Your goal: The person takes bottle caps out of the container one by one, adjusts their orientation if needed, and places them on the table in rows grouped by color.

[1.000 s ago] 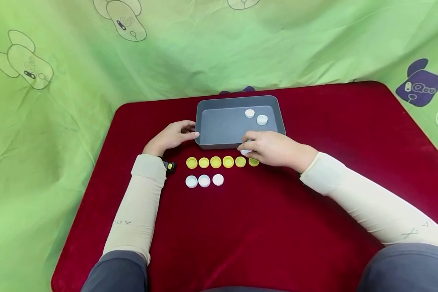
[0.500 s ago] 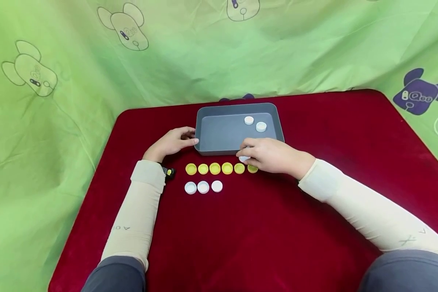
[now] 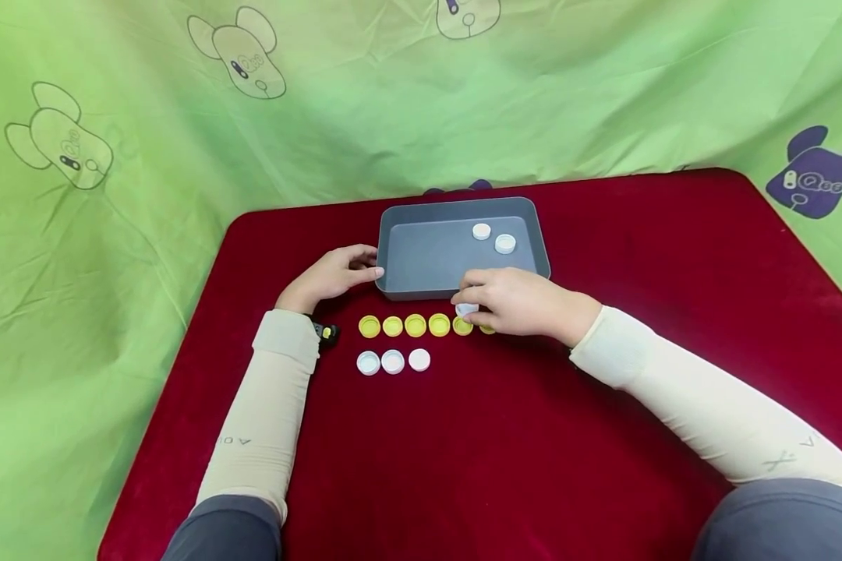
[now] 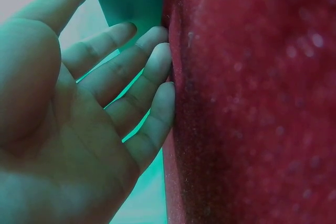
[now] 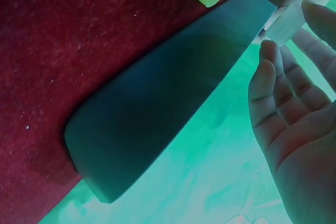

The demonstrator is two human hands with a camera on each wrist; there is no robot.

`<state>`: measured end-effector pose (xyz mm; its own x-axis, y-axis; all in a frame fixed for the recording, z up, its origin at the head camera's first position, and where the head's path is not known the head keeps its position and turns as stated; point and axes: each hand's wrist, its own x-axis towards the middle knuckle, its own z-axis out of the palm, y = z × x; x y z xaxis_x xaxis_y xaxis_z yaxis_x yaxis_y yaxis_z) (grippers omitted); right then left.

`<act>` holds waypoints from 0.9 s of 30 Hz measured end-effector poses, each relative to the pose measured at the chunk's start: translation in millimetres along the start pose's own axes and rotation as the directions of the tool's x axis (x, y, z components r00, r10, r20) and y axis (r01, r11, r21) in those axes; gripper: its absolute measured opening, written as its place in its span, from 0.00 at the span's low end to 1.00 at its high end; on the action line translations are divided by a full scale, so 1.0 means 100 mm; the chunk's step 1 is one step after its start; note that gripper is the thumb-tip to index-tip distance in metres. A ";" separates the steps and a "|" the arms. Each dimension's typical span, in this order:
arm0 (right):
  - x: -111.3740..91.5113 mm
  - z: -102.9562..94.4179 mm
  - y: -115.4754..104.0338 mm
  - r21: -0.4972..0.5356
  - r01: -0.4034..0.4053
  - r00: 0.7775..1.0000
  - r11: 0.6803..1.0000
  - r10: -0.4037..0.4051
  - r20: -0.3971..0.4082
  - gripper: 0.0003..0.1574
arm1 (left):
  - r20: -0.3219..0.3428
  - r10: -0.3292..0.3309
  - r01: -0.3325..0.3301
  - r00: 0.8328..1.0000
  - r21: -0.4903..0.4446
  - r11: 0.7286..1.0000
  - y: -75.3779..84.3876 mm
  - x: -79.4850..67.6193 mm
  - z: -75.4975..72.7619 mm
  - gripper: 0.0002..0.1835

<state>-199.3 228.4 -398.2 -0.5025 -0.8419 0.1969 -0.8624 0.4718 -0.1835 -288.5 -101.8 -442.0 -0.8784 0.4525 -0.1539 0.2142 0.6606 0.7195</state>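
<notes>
My right hand (image 3: 522,305) pinches a white bottle cap (image 3: 466,309) between thumb and fingers, just in front of the grey tray (image 3: 424,261). The right wrist view shows that cap (image 5: 289,23) at the fingertips, past the tray's side wall (image 5: 168,93). Beside the tray's left wall rests my left hand (image 3: 331,274), thumb at the rim. Its fingers are loosely extended in the left wrist view, near the red cloth. A row of yellow bottle caps (image 3: 415,326) lies before the tray, its right end partly hidden by my right hand. Nearer me are three white bottle caps (image 3: 393,361).
Inside the tray, toward its right, lie two more white caps (image 3: 505,244). Dark red cloth (image 3: 477,452) covers the table, and a green printed curtain (image 3: 365,101) hangs behind and to the left. A small black device (image 3: 328,335) sits at my left wrist.
My right hand has shifted slightly left and toward me with the white cap, now over the right end of the yellow row. The left hand stays at the tray. The head view has tilted slightly.
</notes>
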 end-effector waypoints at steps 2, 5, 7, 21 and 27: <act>0.00 0.00 -0.01 -0.001 0.000 1.000 1.000 0.000 -0.008 0.14 | -0.002 0.006 -0.006 1.000 0.001 1.000 0.01 0.00 0.00 0.29; 0.00 0.02 -0.02 0.000 0.007 1.000 1.000 -0.007 -0.012 0.14 | -0.002 0.012 -0.012 1.000 0.005 1.000 0.03 0.01 0.00 0.28; 0.00 0.02 -0.03 -0.001 0.013 1.000 1.000 -0.013 -0.009 0.14 | 0.000 0.011 -0.011 1.000 0.006 1.000 0.04 0.01 -0.01 0.28; 0.05 0.10 -0.10 0.021 0.035 0.998 0.999 -0.036 0.049 0.14 | 0.000 -0.003 0.003 1.000 0.001 1.000 0.08 0.00 -0.01 0.28; 0.06 0.15 -0.14 0.037 0.043 0.996 0.998 -0.046 0.079 0.13 | 0.001 -0.022 0.022 1.000 -0.004 1.000 0.04 -0.01 0.01 0.30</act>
<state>-190.0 212.7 -408.8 -0.4556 -0.8808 0.1287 -0.8805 0.4247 -0.2106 -286.0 -99.1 -439.2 -0.8825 0.4382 -0.1707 0.1927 0.6680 0.7188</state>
